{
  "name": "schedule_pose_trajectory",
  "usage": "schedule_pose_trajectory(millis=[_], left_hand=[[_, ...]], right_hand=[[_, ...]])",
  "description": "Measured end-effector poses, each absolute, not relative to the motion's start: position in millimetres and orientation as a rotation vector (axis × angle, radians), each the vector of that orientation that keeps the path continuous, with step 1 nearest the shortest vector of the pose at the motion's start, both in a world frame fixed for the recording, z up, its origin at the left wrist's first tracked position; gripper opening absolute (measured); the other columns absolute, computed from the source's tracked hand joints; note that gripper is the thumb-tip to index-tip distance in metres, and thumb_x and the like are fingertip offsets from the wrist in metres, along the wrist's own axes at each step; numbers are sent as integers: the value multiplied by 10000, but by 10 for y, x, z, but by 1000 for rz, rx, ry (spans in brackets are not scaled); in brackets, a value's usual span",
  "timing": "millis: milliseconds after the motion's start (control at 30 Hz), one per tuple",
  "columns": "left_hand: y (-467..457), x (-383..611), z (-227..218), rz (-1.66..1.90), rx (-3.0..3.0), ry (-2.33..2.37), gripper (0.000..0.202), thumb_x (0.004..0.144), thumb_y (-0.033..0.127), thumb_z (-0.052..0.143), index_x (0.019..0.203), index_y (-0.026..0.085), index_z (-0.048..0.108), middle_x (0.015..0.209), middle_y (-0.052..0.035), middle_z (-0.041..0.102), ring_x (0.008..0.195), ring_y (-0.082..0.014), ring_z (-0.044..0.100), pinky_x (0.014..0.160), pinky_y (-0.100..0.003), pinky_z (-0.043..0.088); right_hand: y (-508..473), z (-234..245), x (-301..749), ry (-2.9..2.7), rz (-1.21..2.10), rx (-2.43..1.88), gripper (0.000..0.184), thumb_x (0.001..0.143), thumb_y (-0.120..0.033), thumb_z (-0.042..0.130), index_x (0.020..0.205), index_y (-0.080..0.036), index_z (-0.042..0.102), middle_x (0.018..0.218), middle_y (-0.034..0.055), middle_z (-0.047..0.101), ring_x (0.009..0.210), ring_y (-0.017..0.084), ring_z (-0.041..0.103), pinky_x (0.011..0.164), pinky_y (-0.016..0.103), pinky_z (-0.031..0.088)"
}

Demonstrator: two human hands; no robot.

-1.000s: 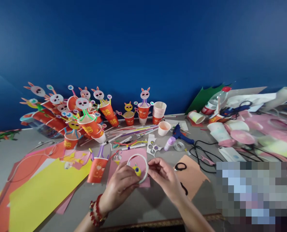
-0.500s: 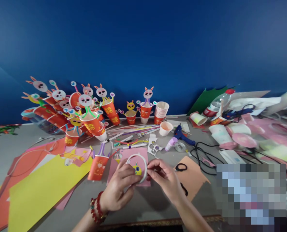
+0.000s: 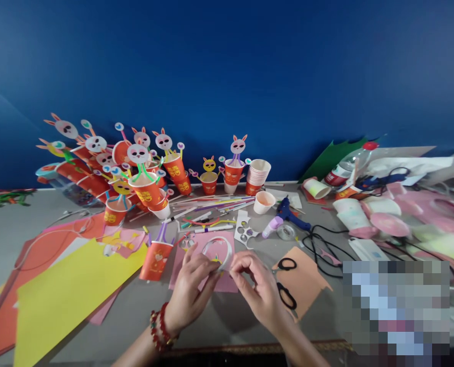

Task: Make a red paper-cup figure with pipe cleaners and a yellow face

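Observation:
My left hand, with a red bead bracelet at the wrist, is closed on a white ring-shaped roll of tape. The roll is tilted above a pink sheet of paper, and a small yellow cutout shows through its hole. At the roll's lower right edge, my right hand pinches thumb and forefinger together; what lies between them is too small to make out. Scissors with black handles rest on orange paper beside my right hand. A red paper cup with purple strips leans left of my left hand.
Rabbit-faced paper cups crowd the back left. A cup stack, glue gun, glue stick and clear tape roll lie ahead. Yellow paper covers the left; black cables and a bottle are right.
The tape roll has tipped back, and its hole looks flatter. My right hand has moved slightly lower with its fingers more curled. The scissors' handles show more fully.

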State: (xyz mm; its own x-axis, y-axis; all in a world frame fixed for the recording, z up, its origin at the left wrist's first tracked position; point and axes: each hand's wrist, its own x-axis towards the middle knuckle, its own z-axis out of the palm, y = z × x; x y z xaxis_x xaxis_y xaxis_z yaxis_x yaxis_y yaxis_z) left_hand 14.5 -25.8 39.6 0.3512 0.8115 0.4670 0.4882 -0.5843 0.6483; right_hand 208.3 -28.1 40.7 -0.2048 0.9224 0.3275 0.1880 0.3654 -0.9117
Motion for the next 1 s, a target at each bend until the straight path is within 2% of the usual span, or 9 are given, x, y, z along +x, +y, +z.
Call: schedule_pose_trajectory(millis=[33, 167, 267, 367, 600, 767, 900, 1000], left_hand=[[-255, 145, 400, 1112, 2224, 1143, 147, 931, 93, 542, 1007, 200, 608, 836, -6, 663, 812, -154, 638, 1160, -535, 268], [-244, 140, 411, 1122, 2220, 1151, 162, 920, 80, 542, 1001, 196, 623, 826, -7, 651, 809, -155, 623, 1131, -516, 298], [-239, 138, 417, 1144, 2209, 1154, 154, 920, 94, 549, 1000, 197, 630, 809, -6, 643, 795, -159, 611, 1090, -491, 334], [-244, 143, 417, 1162, 2184, 1154, 156, 927, 101, 539, 1005, 198, 633, 808, -5, 644, 791, -161, 611, 1065, -469, 346], [-251, 155, 443, 1183, 2138, 1165, 247, 938, 78, 441, 1003, 202, 645, 815, -16, 632, 797, -173, 602, 1004, -435, 366], [-254, 226, 490, 1279, 2049, 1198, 190, 926, 105, 495, 905, 190, 664, 746, -8, 616, 766, -176, 587, 886, -386, 401], [-236, 198, 388, 1348, 1777, 1205, 163, 913, 202, 559, 833, 187, 700, 723, -14, 625, 744, -181, 578, 771, -332, 428], [-172, 30, 294, 1456, 1340, 1336, 235, 925, 307, 540, 831, 177, 710, 711, -19, 627, 677, -173, 571, 641, -283, 437]], right_hand=[[-287, 381, 2075, -1616, 967, -1015, 23, 957, -215, 565, 938, -228, 566, 925, 39, 606, 858, 185, 617, 772, 288, 508], [-283, 310, 2048, -1526, 1087, -1048, 240, 914, -225, 641, 1136, -242, 555, 957, 34, 636, 804, 171, 638, 713, 267, 527], [-257, 343, 2043, -1590, 1084, -1048, 43, 938, -234, 614, 979, -228, 625, 868, 17, 636, 745, 152, 617, 675, 244, 502], [-231, 415, 2031, -1616, 1009, -1011, 89, 951, -229, 593, 879, -215, 644, 855, 19, 624, 746, 149, 606, 667, 238, 486], [-237, 472, 2002, -1611, 887, -970, 85, 926, -188, 626, 850, -219, 649, 870, 27, 643, 845, 178, 634, 732, 253, 488], [-271, 409, 1957, -1633, 821, -926, 92, 931, -164, 603, 883, -226, 652, 893, 34, 656, 860, 186, 642, 759, 274, 491], [-322, 400, 1951, -1610, 743, -821, 144, 915, -104, 585, 922, -233, 650, 891, 39, 666, 853, 196, 638, 781, 314, 504], [-317, 418, 2084, -1424, 678, -785, 167, 920, -96, 593, 938, -249, 658, 873, 28, 657, 843, 190, 631, 777, 321, 520]])
